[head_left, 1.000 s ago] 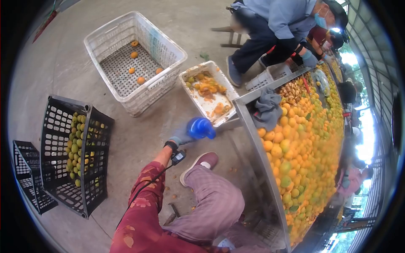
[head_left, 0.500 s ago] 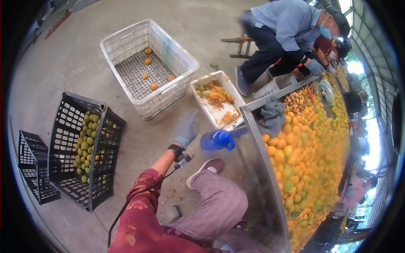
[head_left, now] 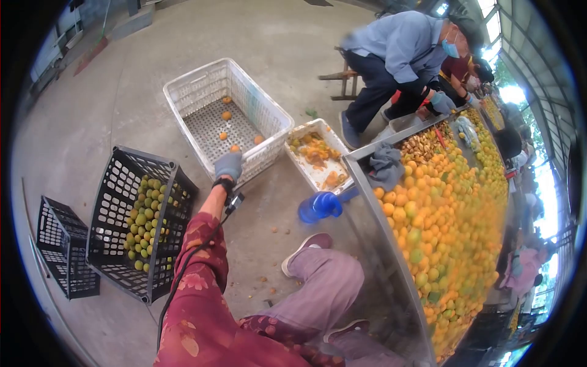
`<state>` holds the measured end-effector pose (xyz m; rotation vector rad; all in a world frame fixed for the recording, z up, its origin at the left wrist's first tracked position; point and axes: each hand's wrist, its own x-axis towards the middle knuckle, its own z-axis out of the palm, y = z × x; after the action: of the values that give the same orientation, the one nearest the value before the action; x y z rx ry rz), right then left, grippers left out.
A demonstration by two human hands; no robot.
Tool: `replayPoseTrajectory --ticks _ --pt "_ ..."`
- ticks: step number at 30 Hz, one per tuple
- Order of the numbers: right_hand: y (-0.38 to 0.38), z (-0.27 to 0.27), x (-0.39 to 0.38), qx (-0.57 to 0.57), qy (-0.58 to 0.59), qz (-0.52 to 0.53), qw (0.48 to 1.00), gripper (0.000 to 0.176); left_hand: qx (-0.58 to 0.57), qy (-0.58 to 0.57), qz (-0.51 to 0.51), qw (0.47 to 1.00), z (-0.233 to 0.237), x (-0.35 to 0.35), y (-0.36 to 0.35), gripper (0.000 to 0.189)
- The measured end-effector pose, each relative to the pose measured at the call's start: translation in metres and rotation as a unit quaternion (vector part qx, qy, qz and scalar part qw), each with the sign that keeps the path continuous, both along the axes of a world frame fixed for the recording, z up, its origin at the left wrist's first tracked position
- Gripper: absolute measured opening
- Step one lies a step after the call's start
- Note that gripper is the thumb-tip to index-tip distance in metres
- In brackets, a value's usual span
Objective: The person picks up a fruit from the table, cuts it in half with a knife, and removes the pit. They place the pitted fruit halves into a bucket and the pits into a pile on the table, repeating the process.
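My left hand (head_left: 228, 166), in a grey glove, is at the near corner of the white plastic crate (head_left: 269, 133). Its fingers look closed over the crate's rim. A few orange fruits (head_left: 227, 115) lie on the crate's perforated floor. To the right of this crate stands a smaller white tray (head_left: 304, 170) holding squashed fruit and pulp. On the floor below the tray is a blue plastic jug (head_left: 318, 207). My right hand is out of view.
Black crates (head_left: 110, 211) stand at left, one holding green fruit (head_left: 145, 214). On my right, a metal-edged table (head_left: 382, 229) carries heaped orange and green fruit (head_left: 422, 208) and a grey cloth (head_left: 386, 166). A co-worker (head_left: 397, 55) bends over its far end.
My left hand has moved left from the open floor near the jug to the white crate's near corner, where it now grips the rim. The whole view has shifted slightly.
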<state>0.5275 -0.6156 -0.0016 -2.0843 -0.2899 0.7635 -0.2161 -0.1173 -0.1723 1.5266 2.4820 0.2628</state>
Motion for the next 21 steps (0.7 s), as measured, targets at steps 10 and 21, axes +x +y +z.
replayPoseTrajectory --ticks 10,21 --pt "-0.003 0.010 -0.015 0.024 0.055 -0.003 0.998 0.060 -0.004 -0.056 -0.096 0.994 -0.004 0.045 -0.124 0.017" --pt "0.036 0.044 -0.105 0.061 -0.013 0.056 0.996 0.064 0.106 -0.104 -0.175 0.973 0.024 0.060 -0.149 0.050"
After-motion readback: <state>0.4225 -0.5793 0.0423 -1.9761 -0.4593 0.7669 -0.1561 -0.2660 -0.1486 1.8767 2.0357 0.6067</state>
